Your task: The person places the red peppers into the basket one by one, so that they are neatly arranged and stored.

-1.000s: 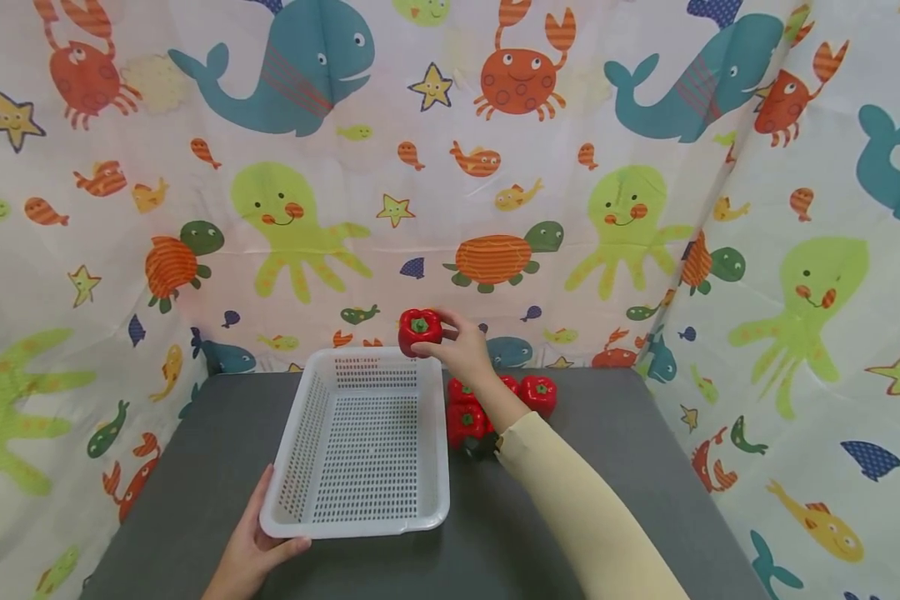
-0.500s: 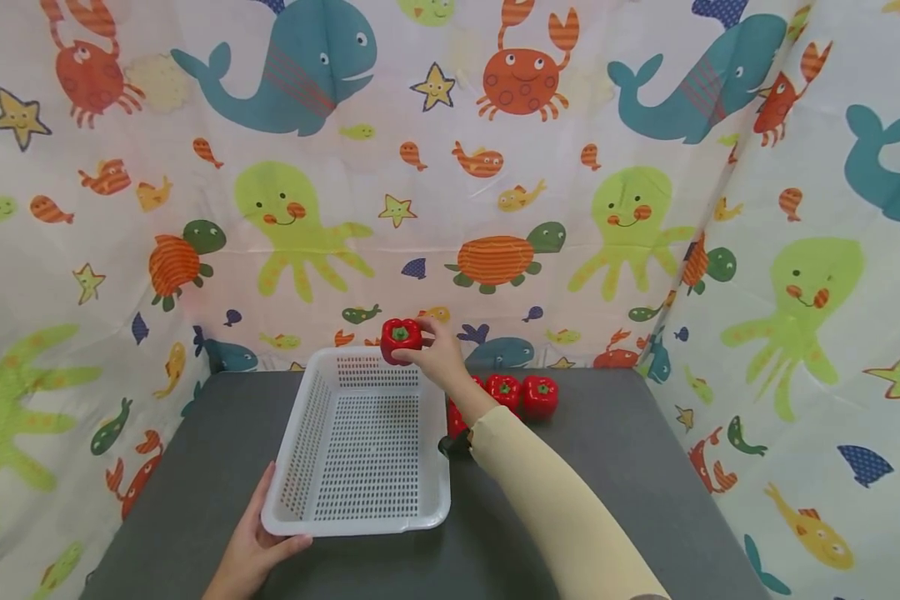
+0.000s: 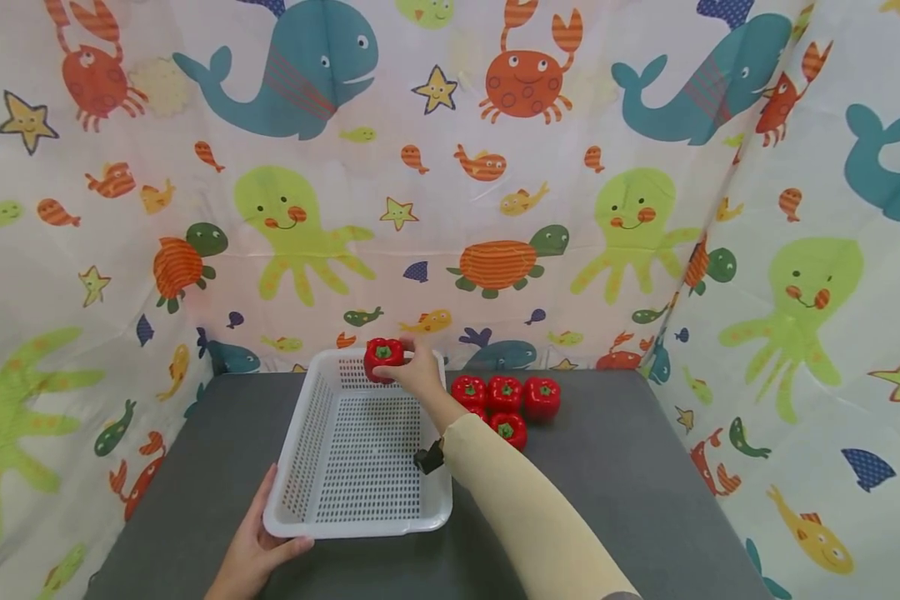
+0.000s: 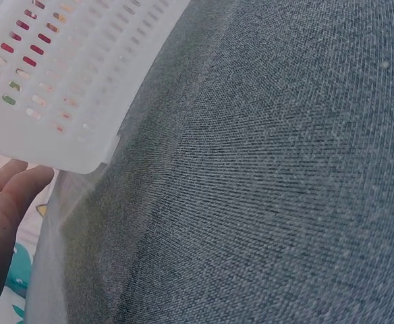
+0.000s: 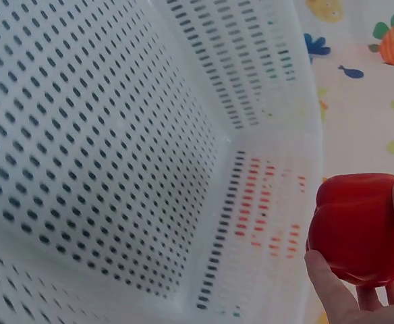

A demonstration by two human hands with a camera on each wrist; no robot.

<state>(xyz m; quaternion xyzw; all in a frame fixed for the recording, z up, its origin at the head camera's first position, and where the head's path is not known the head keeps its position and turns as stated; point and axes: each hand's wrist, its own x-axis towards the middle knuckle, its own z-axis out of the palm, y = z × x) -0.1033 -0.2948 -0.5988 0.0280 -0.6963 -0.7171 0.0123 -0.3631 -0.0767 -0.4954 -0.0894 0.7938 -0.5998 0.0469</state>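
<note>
A white perforated plastic basket (image 3: 367, 467) sits on the dark grey table, with nothing on its floor. My left hand (image 3: 251, 546) grips its near left corner, thumb along the front side and fingers on the left side; in the left wrist view the fingers (image 4: 28, 182) show at the basket's edge. Between thumb and fingers, my right hand (image 3: 422, 375) holds a red bell pepper (image 3: 382, 357) with a green stem, overlapping the basket's far end in the head view. The right wrist view shows that pepper (image 5: 359, 233) beside the basket's perforated wall (image 5: 251, 202).
Several more red bell peppers (image 3: 542, 398) stand grouped on the table right of the basket, partly hidden by the right sleeve (image 3: 525, 508). A small black device (image 3: 429, 457) shows at the right wrist. A sea-animal curtain (image 3: 435, 192) encloses the table's back and sides.
My right hand has carried the bell pepper left and lower, toward the basket's far end. More of the grouped peppers now show past the sleeve. My left hand keeps its place at the corner.
</note>
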